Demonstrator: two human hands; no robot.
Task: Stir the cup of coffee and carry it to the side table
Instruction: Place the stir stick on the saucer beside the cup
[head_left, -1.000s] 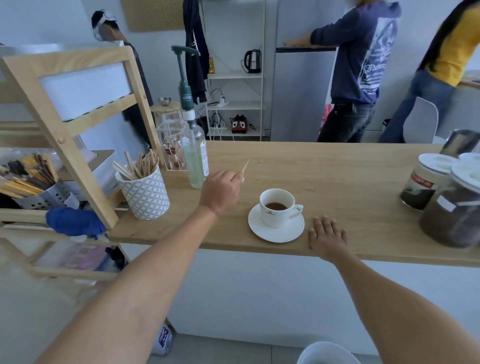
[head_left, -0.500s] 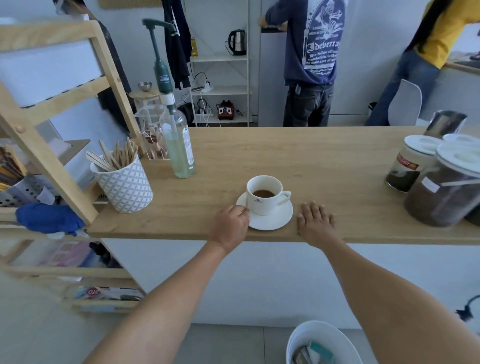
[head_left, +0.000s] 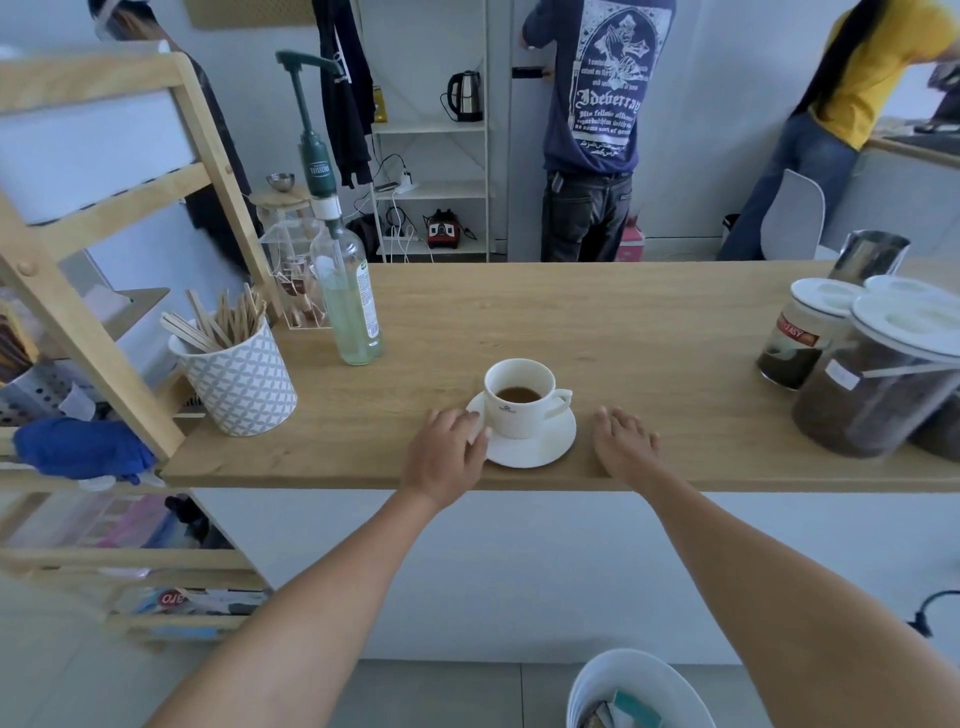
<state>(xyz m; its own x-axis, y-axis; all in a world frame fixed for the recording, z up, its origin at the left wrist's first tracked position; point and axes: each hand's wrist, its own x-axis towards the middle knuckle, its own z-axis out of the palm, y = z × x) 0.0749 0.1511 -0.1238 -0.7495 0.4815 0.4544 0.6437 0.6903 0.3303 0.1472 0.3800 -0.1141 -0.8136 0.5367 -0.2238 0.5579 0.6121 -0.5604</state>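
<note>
Beneath both hands, a long wooden counter (head_left: 597, 312), its near edge just under the wrists. Far off to the right of the right hand, big lidded coffee jars (head_left: 878, 379); well to the left of the left hand, a patterned pot of wooden stir sticks (head_left: 239, 379) and, beyond it, a pump bottle of pale syrup (head_left: 350, 306). Between the two hands, a white saucer (head_left: 540, 447) bearing a white espresso cup (head_left: 519, 397), a shallow pool of coffee inside, handle turned toward the right hand.

Left hand (head_left: 449, 452) curled at the saucer's left rim, fingertips touching or just over the edge; whether a real grip is closed there, impossible to tell. Right hand (head_left: 621, 441) flat on the counter, fingers spread, holding nothing, just beside the saucer's right rim but apart from it. No stick visible in either hand.

Likely step: taking up cup and saucer together for the carry. Best done with thumb on top of the rim and fingers slid beneath, right hand brought in to the opposite rim, saucer kept level, lift slow so the cup does not skate or the coffee slosh.
</note>
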